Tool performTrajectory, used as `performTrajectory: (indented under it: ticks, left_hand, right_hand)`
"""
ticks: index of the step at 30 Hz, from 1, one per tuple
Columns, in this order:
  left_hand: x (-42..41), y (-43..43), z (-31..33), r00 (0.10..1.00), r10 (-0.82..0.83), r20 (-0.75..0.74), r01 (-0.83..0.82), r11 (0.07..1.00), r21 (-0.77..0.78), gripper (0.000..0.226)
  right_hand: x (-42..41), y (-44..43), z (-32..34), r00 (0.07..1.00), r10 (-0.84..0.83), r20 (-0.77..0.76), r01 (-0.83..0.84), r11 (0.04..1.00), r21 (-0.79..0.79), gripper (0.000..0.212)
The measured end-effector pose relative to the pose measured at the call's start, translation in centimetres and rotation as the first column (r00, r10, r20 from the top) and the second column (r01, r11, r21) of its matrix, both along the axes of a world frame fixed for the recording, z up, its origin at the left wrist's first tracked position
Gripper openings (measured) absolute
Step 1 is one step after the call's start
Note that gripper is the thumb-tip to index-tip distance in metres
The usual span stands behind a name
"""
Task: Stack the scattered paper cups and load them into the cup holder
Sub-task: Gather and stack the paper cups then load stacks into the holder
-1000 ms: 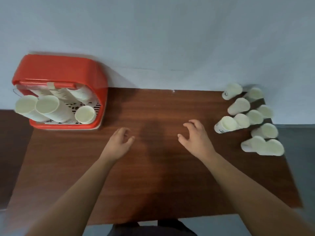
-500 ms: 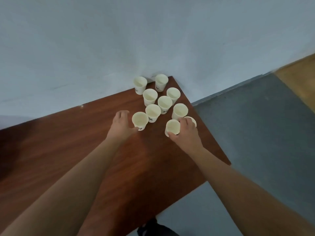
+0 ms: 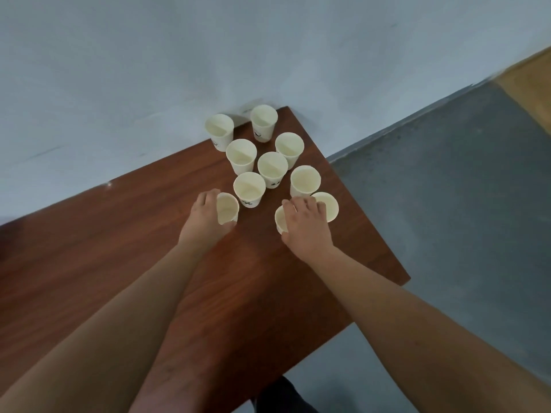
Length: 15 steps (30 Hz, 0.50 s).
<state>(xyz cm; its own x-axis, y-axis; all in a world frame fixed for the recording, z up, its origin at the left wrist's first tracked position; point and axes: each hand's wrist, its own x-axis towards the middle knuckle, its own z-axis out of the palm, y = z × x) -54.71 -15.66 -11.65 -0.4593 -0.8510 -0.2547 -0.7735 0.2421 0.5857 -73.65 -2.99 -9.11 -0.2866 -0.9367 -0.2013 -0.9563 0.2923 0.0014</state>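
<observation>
Several cream paper cups stand upright in a cluster at the far right corner of the brown wooden table (image 3: 125, 263). My left hand (image 3: 205, 222) wraps around the nearest left cup (image 3: 228, 208), fingers on its far side and thumb on the near side. My right hand (image 3: 305, 226) covers another cup (image 3: 280, 219) at the cluster's front and grips it from above; one more cup (image 3: 328, 205) stands right beside its fingers. The other cups, such as the one at the back (image 3: 264, 120), stand untouched. The cup holder is out of view.
The table's right edge (image 3: 369, 210) runs close to my right hand, with grey floor (image 3: 447, 204) beyond it. A pale wall (image 3: 179, 70) backs the table just behind the cups.
My view swung right from the red cup holder to the cup cluster. Both hands reached forward; the left hand closed around its cup and the right settled over its cup.
</observation>
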Motion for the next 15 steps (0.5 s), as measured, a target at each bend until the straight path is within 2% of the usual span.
performTrajectory:
  ticks: [4,8,11,15]
  left_hand:
    - [1.8,0.7,0.9,0.996,0.065,-0.062,-0.065,0.998,0.003,0.084]
    - [6.2,1.4,2.9,0.971,0.212,-0.111,-0.209,0.977,0.038,0.082]
    - [11.7,2.0,5.0,0.929,0.339,-0.15,-0.339,0.941,0.026,0.078]
    - [21.0,3.1,8.6,0.852,0.499,-0.158,-0.511,0.859,-0.039,0.076]
  right_hand:
    - [1.2,-0.3,0.9,0.998,0.017,0.065,-0.017,1.0,-0.009,0.067]
    - [4.8,-1.7,3.1,0.951,0.034,0.306,-0.014,0.998,-0.066,0.064]
    - [8.8,-3.7,5.2,0.889,0.103,0.445,-0.063,0.993,-0.104,0.061]
    - [16.0,-6.3,7.9,0.826,0.242,0.509,-0.179,0.969,-0.17,0.063]
